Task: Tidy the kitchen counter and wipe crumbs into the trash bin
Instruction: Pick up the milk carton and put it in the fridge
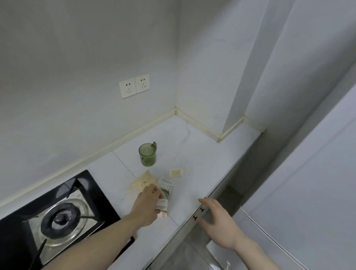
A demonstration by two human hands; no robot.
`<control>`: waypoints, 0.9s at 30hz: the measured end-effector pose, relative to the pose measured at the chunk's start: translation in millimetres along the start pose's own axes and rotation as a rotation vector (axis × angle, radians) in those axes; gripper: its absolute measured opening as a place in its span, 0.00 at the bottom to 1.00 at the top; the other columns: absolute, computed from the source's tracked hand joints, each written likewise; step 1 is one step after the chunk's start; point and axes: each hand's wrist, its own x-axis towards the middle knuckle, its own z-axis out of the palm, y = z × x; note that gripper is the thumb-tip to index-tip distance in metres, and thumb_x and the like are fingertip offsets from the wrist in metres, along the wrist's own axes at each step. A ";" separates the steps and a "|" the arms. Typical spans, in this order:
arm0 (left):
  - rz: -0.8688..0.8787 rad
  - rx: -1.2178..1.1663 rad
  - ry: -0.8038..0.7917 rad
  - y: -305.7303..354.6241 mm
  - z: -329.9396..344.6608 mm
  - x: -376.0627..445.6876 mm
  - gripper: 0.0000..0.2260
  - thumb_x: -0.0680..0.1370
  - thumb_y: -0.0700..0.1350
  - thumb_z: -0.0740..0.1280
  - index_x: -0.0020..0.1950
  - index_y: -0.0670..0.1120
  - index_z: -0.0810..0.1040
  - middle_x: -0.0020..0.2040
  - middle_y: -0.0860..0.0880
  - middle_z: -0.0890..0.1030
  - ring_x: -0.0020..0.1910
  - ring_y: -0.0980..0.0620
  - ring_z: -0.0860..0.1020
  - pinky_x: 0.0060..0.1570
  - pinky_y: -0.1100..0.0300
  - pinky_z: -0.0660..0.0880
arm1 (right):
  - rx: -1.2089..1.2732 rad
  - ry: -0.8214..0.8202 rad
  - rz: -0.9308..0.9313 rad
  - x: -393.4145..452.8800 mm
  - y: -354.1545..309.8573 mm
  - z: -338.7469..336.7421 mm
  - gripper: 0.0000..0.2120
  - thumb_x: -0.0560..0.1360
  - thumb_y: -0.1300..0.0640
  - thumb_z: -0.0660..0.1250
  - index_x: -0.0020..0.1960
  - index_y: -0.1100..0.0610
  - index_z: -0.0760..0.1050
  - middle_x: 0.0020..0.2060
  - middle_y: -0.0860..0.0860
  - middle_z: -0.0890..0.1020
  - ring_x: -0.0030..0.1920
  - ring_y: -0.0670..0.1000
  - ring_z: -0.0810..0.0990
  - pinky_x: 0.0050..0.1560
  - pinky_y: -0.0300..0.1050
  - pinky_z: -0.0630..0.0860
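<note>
So the left hand (147, 200) is stretched out over the white counter (192, 155), forearm coming in from the bottom left, fingers wrapped round a small white packet (164, 197) with green and red print on it. The packet lies flat on the counter under that grip, poking out past the fingertips. Just beyond the left knuckles sits a pile of pale crumbs (144, 182), pretty much touching the hand. A bit further out from the packet there's a little cream-coloured square piece (176, 172), looks like a cracker or biscuit, hard to tell. Further again, well past the crumbs, a green see-through mug (147, 155) stands upright with its handle facing the back wall.

The right hand (218, 223) holds nothing; it hovers at the counter's front edge, fingers spread and loosely bent, palm down, apart from the left hand. On the outer side of the left forearm is a black gas hob (49, 217) with its burner. Two wall sockets (134, 85) sit high up behind everything.
</note>
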 end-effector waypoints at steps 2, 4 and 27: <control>0.041 0.086 0.012 -2.5 -1.1 8.1 0.21 0.74 0.49 0.71 0.65 0.52 0.69 0.65 0.51 0.63 0.64 0.48 0.66 0.62 0.55 0.69 | -0.004 0.015 0.013 1.2 -1.1 -4.3 0.29 0.78 0.48 0.67 0.77 0.47 0.64 0.77 0.43 0.64 0.77 0.43 0.62 0.77 0.37 0.56; 0.044 0.093 0.036 -2.8 -3.5 15.2 0.23 0.73 0.48 0.72 0.66 0.52 0.69 0.67 0.51 0.62 0.66 0.48 0.66 0.63 0.55 0.68 | -0.010 0.036 0.012 4.0 -3.7 -9.5 0.29 0.78 0.48 0.68 0.77 0.47 0.64 0.77 0.44 0.64 0.77 0.43 0.61 0.76 0.34 0.55; -0.065 0.114 -0.105 7.4 -24.9 55.2 0.38 0.71 0.59 0.75 0.74 0.49 0.63 0.68 0.50 0.68 0.68 0.48 0.69 0.65 0.53 0.71 | -0.136 0.267 -0.029 -20.4 -23.9 -43.3 0.24 0.79 0.51 0.65 0.74 0.47 0.69 0.75 0.43 0.67 0.75 0.46 0.66 0.76 0.41 0.61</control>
